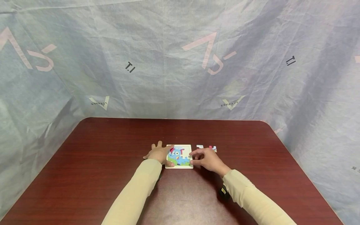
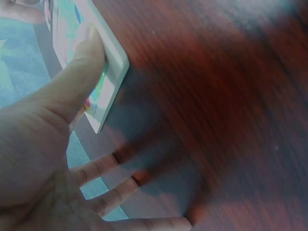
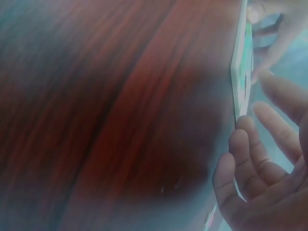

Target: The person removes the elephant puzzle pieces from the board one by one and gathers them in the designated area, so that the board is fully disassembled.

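A square jigsaw puzzle (image 1: pixel 180 160) in a pale frame lies on the table, showing a blue cartoon animal on green ground. A bare white gap shows in its upper right part. Spread across its left side is my left hand (image 1: pixel 158 154); the thumb (image 2: pixel 89 50) rests on the board and other fingertips touch the tabletop. By the right edge is my right hand (image 1: pixel 208 160), thumb and index finger apart at the frame, other fingers bent, nothing visible between them. Two loose puzzle pieces, one pale (image 1: pixel 199 146) and one pink and blue (image 1: pixel 215 148), lie beyond the right hand.
The dark red wooden table (image 1: pixel 112 140) extends around the puzzle on all sides. Behind it and at both sides hangs a grey printed cloth (image 1: pixel 166 62).
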Demonstrator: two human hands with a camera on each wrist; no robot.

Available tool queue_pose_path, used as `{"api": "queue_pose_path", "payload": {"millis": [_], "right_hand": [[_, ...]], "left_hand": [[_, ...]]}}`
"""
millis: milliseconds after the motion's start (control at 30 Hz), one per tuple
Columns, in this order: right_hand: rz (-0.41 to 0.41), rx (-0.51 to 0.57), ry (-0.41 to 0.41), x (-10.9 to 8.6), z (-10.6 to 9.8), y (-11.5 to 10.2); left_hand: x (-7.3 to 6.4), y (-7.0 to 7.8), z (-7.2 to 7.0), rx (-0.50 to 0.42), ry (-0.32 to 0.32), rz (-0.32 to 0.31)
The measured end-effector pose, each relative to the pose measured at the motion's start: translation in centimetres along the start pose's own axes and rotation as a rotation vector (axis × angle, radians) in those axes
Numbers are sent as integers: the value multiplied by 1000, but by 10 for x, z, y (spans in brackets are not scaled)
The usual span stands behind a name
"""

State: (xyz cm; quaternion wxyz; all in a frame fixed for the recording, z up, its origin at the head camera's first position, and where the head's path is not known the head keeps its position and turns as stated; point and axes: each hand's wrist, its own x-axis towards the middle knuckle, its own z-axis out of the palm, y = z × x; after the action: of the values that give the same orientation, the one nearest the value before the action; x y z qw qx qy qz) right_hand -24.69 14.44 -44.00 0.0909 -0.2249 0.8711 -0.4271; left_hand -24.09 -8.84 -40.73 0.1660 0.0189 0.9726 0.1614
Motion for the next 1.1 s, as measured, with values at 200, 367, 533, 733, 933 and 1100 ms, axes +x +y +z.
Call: {"api": "queue_pose_path", "payload": {"millis": [200, 367, 533, 733, 933, 1100], "right_hand": [[-11, -53, -19, 4, 8, -5], [12, -136, -7, 7, 13, -11], [47, -206, 10, 8, 16, -15], [58, -222, 18, 9, 18, -16], [59, -208, 32, 10, 18, -17], [44, -220, 48, 9, 18, -19]], "left_hand": [[1, 1, 0, -15, 2, -10], [1, 1, 1, -19, -3, -18], [2, 1, 1, -13, -4, -22], [2, 1, -1, -6, -2, -21], [-1, 2, -1, -11, -2, -19], [-1, 2, -1, -8, 3, -21]]}}
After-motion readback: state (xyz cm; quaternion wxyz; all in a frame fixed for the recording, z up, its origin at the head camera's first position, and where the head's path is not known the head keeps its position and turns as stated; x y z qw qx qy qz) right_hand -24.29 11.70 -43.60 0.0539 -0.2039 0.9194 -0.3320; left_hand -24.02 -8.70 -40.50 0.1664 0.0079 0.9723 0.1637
